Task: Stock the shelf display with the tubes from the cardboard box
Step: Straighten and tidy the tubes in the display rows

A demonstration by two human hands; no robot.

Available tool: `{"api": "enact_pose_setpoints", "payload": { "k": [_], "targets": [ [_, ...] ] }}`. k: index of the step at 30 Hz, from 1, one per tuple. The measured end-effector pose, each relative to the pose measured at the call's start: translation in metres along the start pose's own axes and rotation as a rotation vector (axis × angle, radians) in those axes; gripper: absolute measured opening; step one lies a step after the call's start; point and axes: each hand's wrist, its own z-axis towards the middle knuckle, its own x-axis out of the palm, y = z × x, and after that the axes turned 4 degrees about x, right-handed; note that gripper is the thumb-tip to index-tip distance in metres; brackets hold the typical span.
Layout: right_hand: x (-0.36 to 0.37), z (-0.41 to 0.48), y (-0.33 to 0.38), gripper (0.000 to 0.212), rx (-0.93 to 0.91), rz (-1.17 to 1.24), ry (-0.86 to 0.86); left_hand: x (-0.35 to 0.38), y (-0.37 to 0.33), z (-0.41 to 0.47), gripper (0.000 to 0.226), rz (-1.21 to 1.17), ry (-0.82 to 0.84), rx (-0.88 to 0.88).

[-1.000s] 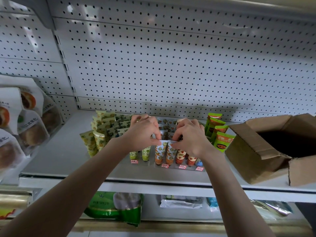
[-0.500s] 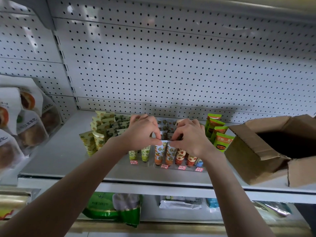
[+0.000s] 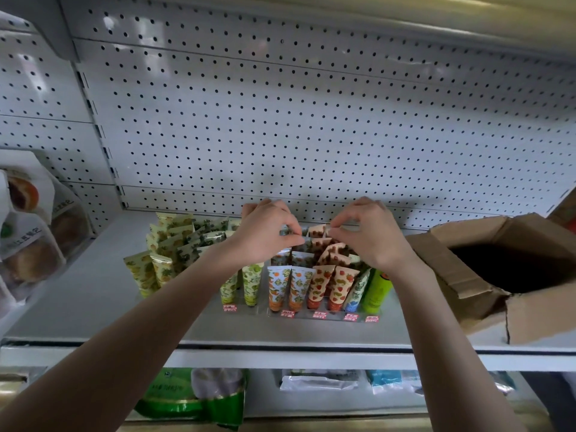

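A clear display tray (image 3: 324, 316) on the shelf holds rows of upright patterned tubes: green (image 3: 252, 283), orange (image 3: 278, 286), strawberry-red (image 3: 339, 286), blue and plain green. Both hands hover over the back rows. My left hand (image 3: 266, 233) pinches the crimped top of a dark-patterned tube (image 3: 288, 232) between thumb and forefinger. My right hand (image 3: 369, 236) pinches the top of a red-patterned tube (image 3: 317, 231). The open cardboard box (image 3: 467, 275) stands at the right on the same shelf, its inside dark.
A loose cluster of yellow and green tubes (image 3: 170, 244) stands left of the tray. Bagged pastries (image 3: 28, 232) hang at the far left. Pegboard (image 3: 311, 120) backs the shelf. Green and white packets (image 3: 193, 397) lie on the lower shelf.
Both hands have moved from the front-row tube tops back to the rear rows and spread slightly apart. The view has shifted closer to the shelf.
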Motion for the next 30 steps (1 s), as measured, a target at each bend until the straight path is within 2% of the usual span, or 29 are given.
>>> {"api": "enact_pose_setpoints", "payload": {
  "k": [11,16,30],
  "targets": [
    [-0.012,0.03,-0.022,0.006,0.088,-0.064,0.051,0.023,-0.003,0.044,0.02,0.018,0.05,-0.067],
    [-0.008,0.045,-0.026,0.011,0.121,-0.229,0.105,0.03,0.001,0.065,0.028,0.078,0.098,-0.094],
    [0.012,0.07,-0.036,0.013,0.095,-0.359,0.254,0.048,0.009,0.089,0.019,0.118,0.221,-0.083]
  ]
}}
